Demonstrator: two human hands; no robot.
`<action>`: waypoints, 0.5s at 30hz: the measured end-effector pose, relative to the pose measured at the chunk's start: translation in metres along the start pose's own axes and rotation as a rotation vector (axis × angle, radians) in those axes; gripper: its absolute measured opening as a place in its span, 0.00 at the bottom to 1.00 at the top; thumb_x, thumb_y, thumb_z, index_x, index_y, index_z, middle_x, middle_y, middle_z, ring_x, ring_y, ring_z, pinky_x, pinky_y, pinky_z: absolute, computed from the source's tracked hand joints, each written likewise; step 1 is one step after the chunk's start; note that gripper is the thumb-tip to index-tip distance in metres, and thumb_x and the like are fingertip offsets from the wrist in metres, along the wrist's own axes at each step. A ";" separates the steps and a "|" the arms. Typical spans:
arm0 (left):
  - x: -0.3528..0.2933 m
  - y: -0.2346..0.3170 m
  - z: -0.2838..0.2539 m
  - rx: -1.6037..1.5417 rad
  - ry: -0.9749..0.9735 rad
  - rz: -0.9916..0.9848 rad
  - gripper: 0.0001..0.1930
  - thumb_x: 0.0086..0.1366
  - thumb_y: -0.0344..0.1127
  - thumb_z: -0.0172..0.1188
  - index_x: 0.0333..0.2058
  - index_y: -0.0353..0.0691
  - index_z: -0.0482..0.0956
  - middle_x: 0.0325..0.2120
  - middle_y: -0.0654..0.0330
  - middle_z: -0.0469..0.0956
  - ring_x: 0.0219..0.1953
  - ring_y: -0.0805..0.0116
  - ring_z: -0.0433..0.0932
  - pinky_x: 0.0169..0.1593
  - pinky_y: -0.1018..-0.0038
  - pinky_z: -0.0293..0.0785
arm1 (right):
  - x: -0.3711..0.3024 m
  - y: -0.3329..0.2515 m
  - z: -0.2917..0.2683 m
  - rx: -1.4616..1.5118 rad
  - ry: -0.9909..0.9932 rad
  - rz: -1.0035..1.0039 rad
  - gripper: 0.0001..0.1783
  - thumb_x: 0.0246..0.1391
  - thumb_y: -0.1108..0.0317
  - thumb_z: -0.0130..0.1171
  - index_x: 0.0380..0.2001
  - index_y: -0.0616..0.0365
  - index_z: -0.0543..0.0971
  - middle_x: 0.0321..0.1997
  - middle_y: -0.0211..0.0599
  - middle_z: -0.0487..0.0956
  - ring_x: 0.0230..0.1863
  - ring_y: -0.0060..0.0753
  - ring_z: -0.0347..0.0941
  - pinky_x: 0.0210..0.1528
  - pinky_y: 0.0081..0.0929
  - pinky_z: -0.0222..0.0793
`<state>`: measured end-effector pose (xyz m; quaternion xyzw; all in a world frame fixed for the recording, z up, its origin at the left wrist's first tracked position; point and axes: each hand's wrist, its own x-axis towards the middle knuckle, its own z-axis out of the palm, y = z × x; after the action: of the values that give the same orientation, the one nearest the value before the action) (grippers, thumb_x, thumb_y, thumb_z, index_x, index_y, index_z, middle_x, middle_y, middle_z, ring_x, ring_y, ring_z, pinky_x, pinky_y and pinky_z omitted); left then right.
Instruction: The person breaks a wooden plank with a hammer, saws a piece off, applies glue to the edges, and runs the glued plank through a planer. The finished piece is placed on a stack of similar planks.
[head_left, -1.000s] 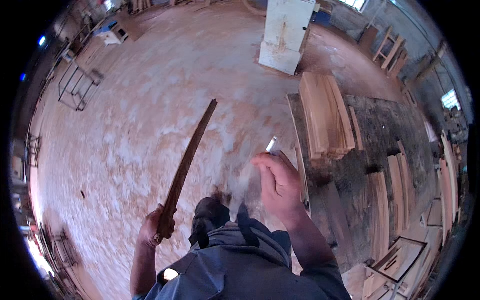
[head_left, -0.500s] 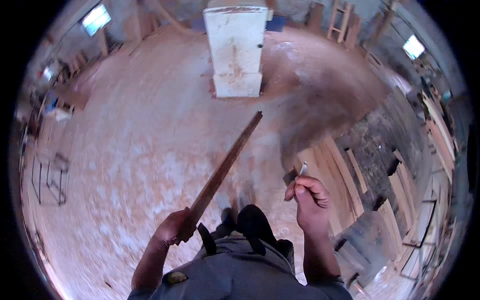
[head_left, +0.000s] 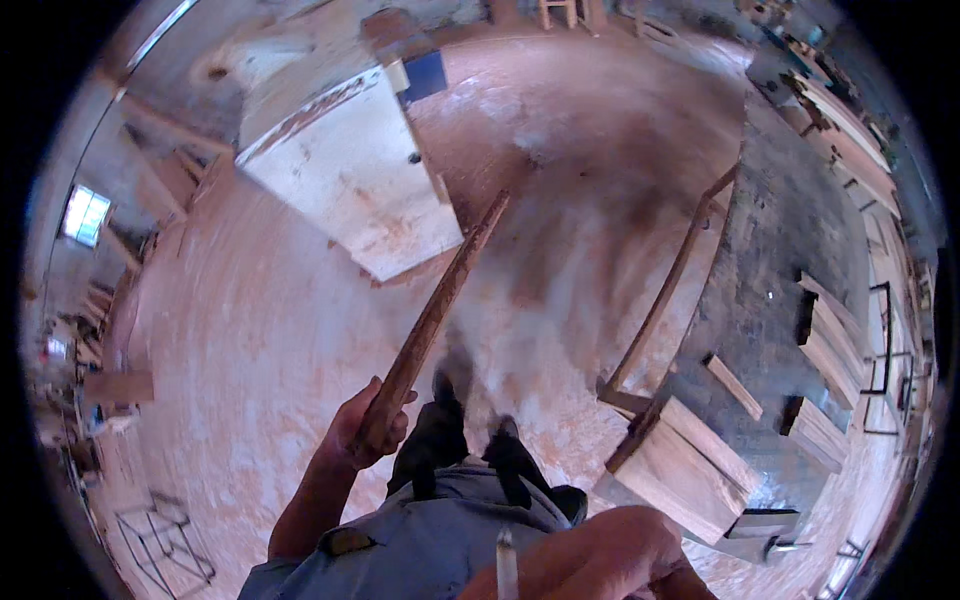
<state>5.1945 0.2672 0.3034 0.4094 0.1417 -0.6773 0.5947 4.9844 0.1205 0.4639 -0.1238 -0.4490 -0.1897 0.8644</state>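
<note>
My left hand [head_left: 372,425] is closed around the lower end of a long, narrow wooden strip [head_left: 440,300]. The strip slants up and away to the right, its far end near the foot of a white cabinet-like box. Close to the camera at the lower edge, my right hand [head_left: 605,550] is raised in front of my chest. A white cigarette [head_left: 507,568] stands upright by its fingers, which are partly cut off by the picture's edge.
The white box [head_left: 370,180] stands ahead to the left on a dusty floor. On my right is a dark work surface [head_left: 740,300] with stacked wooden boards [head_left: 690,465] and a short wood piece [head_left: 734,387]. Metal frames [head_left: 165,540] lie at the lower left.
My right hand has come down and in toward me with the cigarette. The view has turned right and moved forward, so the white box now looks larger and farther left.
</note>
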 end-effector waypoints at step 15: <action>0.280 0.277 0.100 -0.291 -0.163 -0.312 0.26 0.67 0.54 0.45 0.42 0.31 0.73 0.26 0.58 0.77 0.24 0.66 0.75 0.25 0.74 0.73 | 0.152 -0.084 -0.214 -0.251 0.174 -0.127 0.60 0.44 0.31 0.56 0.67 0.62 0.45 0.66 0.72 0.46 0.66 0.78 0.42 0.57 0.81 0.42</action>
<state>5.4226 -0.0638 0.2455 0.2361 0.2509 -0.7642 0.5452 5.1836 -0.0704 0.4718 -0.1854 -0.3521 -0.3088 0.8639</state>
